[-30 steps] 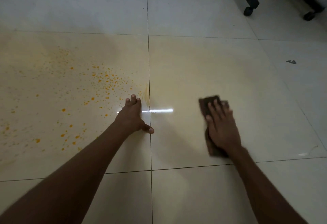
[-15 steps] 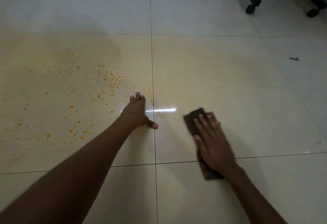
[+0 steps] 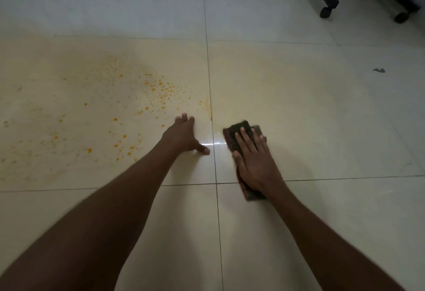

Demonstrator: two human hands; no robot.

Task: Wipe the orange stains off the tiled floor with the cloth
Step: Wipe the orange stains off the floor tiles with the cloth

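Orange stains point(image 3: 147, 109) speckle the pale tiled floor point(image 3: 299, 107) across the left tile, reaching close to the grout line. My left hand point(image 3: 184, 135) lies flat on that tile beside the line, fingers apart, holding nothing. A dark brown folded cloth point(image 3: 236, 130) lies on the right tile just past the grout line. My right hand point(image 3: 255, 164) presses flat on the cloth, covering its middle; its far end and near end show.
Black wheeled furniture legs point(image 3: 326, 3) stand at the far right, a second set point(image 3: 402, 12) beside them. A small dark scrap point(image 3: 379, 70) lies on the right tile. A bright light reflection sits between my hands.
My right hand has slid the cloth leftward across the right tile, closer to the grout line and my left hand. The left hand stayed planted.
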